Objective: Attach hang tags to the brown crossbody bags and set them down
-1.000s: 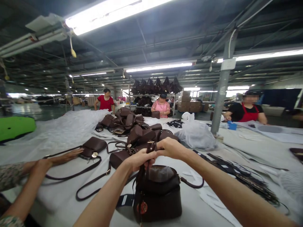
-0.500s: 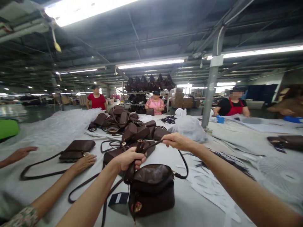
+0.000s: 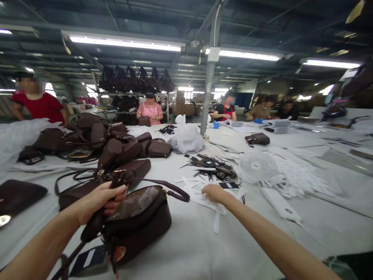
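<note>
My left hand (image 3: pixel 107 198) is closed around the gathered strap of a dark brown handbag (image 3: pixel 142 229). The bag stands with its top open and clear plastic (image 3: pixel 140 202) showing inside; a round gold charm (image 3: pixel 120 253) hangs at its front. A loop of the strap (image 3: pixel 175 190) arches out to the right. My right hand (image 3: pixel 214 193) is down at a small pile of white strips (image 3: pixel 216 221), its fingers curled downward, blurred and mostly hidden. A black tag (image 3: pixel 89 261) with a white label lies beside the bag.
More brown bags (image 3: pixel 125 151) are heaped behind and left. Past my right hand lie black tags with cords (image 3: pixel 215 167), a white fan (image 3: pixel 258 166), a white power bank (image 3: pixel 281 204) and a filled plastic bag (image 3: pixel 186 136). A grey post (image 3: pixel 207 89) rises beyond; several people work across the table.
My right hand has let go of the strap and moved to the white strips. My left hand still grips the strap. The view has turned right, and the co-worker's hands are out of sight.
</note>
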A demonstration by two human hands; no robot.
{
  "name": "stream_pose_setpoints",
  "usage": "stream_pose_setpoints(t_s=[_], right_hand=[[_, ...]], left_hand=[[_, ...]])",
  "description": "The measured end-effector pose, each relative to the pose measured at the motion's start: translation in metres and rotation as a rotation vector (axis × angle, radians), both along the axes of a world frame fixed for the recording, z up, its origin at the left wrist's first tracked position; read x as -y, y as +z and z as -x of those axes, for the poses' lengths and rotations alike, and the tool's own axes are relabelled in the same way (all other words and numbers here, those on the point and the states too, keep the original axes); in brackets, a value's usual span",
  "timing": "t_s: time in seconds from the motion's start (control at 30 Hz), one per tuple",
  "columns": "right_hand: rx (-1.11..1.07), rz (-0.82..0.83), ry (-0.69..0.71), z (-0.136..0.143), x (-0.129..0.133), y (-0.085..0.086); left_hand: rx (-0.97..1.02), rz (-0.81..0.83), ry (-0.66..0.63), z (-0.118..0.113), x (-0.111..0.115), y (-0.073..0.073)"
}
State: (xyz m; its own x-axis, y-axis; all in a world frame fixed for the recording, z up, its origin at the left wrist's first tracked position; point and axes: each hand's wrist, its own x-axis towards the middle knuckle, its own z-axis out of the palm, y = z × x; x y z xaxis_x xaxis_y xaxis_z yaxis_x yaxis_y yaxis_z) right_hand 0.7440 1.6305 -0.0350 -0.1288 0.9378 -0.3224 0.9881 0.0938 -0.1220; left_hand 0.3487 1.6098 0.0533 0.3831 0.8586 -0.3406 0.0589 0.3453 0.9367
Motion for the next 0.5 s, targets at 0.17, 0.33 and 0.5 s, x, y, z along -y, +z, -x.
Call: stream_pose_setpoints(t_s=[0.17, 0.33, 0.5], right_hand=[[-0.023, -0.202, -0.106, 0.005, -0.006, -0.04], [-0.075, -0.197, -0.196, 0.033, -0.049, -0.054], [-0.115, -0.108, -0.193, 0.037, -0.071, -0.066]], left_hand=[[0.028, 0.0, 0.016, 0.007, -0.009, -0.013], [-0.006, -0.021, 0.085, 0.001, -0.006, -0.015], [-0.008, -0.021, 0.132, 0.001, -0.001, -0.016]])
